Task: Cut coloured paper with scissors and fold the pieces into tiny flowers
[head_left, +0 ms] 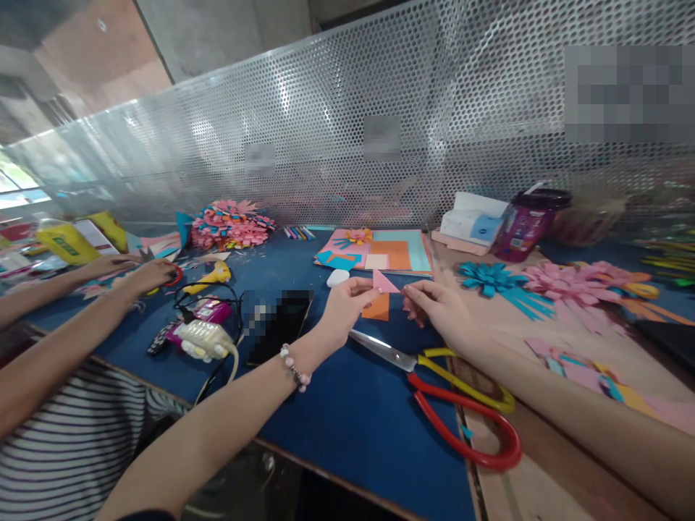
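Observation:
Between thumb and fingers, my left hand [346, 310] pinches a small pink piece of paper [384, 282] folded into a triangle. My right hand [442, 311] grips the triangle's right corner with its fingertips. Just beneath it lies an orange paper square [376, 310] on the blue tabletop [347, 427]. Large scissors [399, 358] with one red and one yellow handle rest partly open below my hands, blades toward the left. A white oval object [337, 278] sits beside my left hand.
Stacked coloured paper sheets [408, 253] lie ahead. Paper flowers [486, 278] and a purple cup [525, 228] stand right. A power strip [203, 336], a phone [282, 325] and a pink flower pile [231, 224] are left, where a co-worker's hand [155, 275] holds red-handled scissors.

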Demonstrator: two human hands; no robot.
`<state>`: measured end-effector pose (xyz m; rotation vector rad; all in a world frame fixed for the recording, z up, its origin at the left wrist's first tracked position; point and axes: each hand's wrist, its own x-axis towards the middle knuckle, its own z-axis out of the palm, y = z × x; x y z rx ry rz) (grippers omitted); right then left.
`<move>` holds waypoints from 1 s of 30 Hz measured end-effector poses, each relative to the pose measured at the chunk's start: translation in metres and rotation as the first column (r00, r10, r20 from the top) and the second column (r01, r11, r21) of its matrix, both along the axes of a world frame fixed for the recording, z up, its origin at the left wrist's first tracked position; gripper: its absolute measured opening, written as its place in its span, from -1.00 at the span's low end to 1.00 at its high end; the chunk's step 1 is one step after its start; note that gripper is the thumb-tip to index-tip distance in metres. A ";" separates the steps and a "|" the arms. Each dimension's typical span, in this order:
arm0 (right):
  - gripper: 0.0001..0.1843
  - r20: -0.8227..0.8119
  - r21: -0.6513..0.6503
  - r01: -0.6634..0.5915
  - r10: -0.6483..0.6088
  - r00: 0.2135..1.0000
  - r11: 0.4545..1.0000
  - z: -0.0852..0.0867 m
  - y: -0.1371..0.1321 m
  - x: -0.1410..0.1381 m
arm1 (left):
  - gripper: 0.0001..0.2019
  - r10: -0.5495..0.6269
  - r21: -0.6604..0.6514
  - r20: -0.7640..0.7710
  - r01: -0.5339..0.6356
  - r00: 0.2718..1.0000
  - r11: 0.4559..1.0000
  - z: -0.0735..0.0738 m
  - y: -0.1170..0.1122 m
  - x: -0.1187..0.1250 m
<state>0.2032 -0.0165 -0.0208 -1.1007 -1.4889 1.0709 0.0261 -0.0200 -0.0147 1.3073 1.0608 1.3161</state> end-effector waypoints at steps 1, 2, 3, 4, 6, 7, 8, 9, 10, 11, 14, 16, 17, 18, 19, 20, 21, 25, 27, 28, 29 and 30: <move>-0.66 -0.029 -0.008 0.010 -0.010 1.000 1.000 0.000 0.000 0.000 | -0.77 0.004 -0.013 0.012 -0.004 1.000 1.000 -0.001 0.001 -0.001; -0.66 -0.051 -0.013 0.015 -0.016 0.999 1.000 0.000 0.001 0.000 | -0.77 0.006 -0.024 0.022 -0.006 1.000 1.000 -0.001 0.002 -0.002; -0.65 -0.060 -0.015 0.014 -0.015 0.998 1.000 0.000 0.001 0.000 | -0.76 0.006 -0.032 0.030 -0.005 1.000 0.999 -0.001 0.002 -0.002; -0.64 -0.055 -0.016 0.008 -0.009 0.998 1.000 0.001 0.000 0.000 | -0.76 0.003 -0.036 0.033 -0.002 0.999 0.999 -0.001 0.002 -0.003; -0.62 -0.001 -0.019 -0.003 0.003 1.000 1.000 0.002 -0.001 0.000 | -0.76 -0.007 -0.032 0.024 0.008 1.000 0.999 0.001 0.002 -0.003; -0.61 0.039 -0.018 -0.007 0.007 0.999 1.000 0.003 -0.003 0.000 | -0.76 -0.014 -0.028 0.012 0.015 1.000 1.000 0.002 0.001 -0.002; -0.60 0.079 -0.015 -0.009 0.010 0.997 1.000 0.004 -0.004 0.000 | -0.76 -0.020 -0.024 -0.003 0.020 1.000 1.000 0.003 0.000 -0.002; -0.59 0.115 -0.010 -0.009 0.010 0.993 1.000 0.005 -0.005 -0.001 | -0.76 -0.028 -0.020 -0.021 0.028 0.999 0.999 0.004 -0.001 -0.002; -0.58 0.145 -0.001 -0.005 0.005 0.989 1.000 0.006 -0.007 -0.001 | -0.75 -0.039 -0.017 -0.040 0.038 0.998 0.999 0.005 -0.002 -0.001; -0.58 0.169 0.012 -0.002 0.000 0.986 1.000 0.007 -0.008 -0.001 | -0.75 -0.050 -0.014 -0.055 0.050 0.997 0.999 0.006 -0.003 -0.001; -0.58 0.224 0.067 -0.008 -0.007 0.975 0.998 0.008 -0.008 -0.001 | -0.78 -0.082 -0.004 -0.069 0.082 0.994 0.997 0.007 -0.005 0.000; -0.59 0.262 0.131 -0.025 -0.011 0.965 0.991 0.007 -0.008 0.000 | -0.79 -0.111 0.001 -0.064 0.111 0.992 0.994 0.007 -0.006 0.001; -0.60 0.278 0.173 -0.030 -0.020 0.960 0.984 0.006 -0.008 0.000 | -0.80 -0.122 -0.002 -0.059 0.122 0.991 0.993 0.007 -0.006 0.001; -0.61 0.288 0.223 -0.026 -0.040 0.957 0.974 0.005 -0.008 0.001 | -0.82 -0.128 -0.017 -0.045 0.127 0.991 0.992 0.007 -0.006 0.002; -0.63 0.293 0.283 -0.013 -0.073 0.953 0.959 0.004 -0.008 0.001 | -0.84 -0.128 -0.043 -0.018 0.127 0.992 0.991 0.007 -0.006 0.002; -0.66 0.297 0.349 0.004 -0.115 0.948 0.937 0.004 -0.009 0.001 | -0.87 -0.125 -0.073 0.019 0.126 0.992 0.989 0.007 -0.006 0.003; -0.69 0.300 0.421 0.020 -0.160 0.940 0.907 0.003 -0.011 0.000 | -0.90 -0.130 -0.104 0.064 0.136 0.989 0.985 0.007 -0.005 0.003; -0.79 0.310 0.677 0.000 -0.286 0.907 0.736 0.000 -0.017 -0.004 | -0.78 -0.202 -0.158 0.170 0.229 0.964 0.960 0.009 -0.004 0.002; -0.79 0.319 0.737 -0.028 -0.311 0.895 0.675 -0.003 -0.018 -0.005 | -0.77 -0.216 -0.155 0.151 0.239 0.965 0.959 0.010 -0.005 0.002; -0.79 0.330 0.749 -0.041 -0.318 0.889 0.661 -0.004 -0.018 -0.006 | -0.78 -0.215 -0.146 0.127 0.232 0.968 0.962 0.010 -0.006 0.002; -0.79 0.343 0.755 -0.056 -0.321 0.883 0.653 -0.006 -0.018 -0.006 | -0.78 -0.209 -0.132 0.097 0.221 0.973 0.966 0.010 -0.006 0.002; -0.77 0.356 0.756 -0.068 -0.322 0.877 0.651 -0.007 -0.017 -0.006 | -0.78 -0.199 -0.117 0.063 0.206 0.978 0.972 0.010 -0.007 0.002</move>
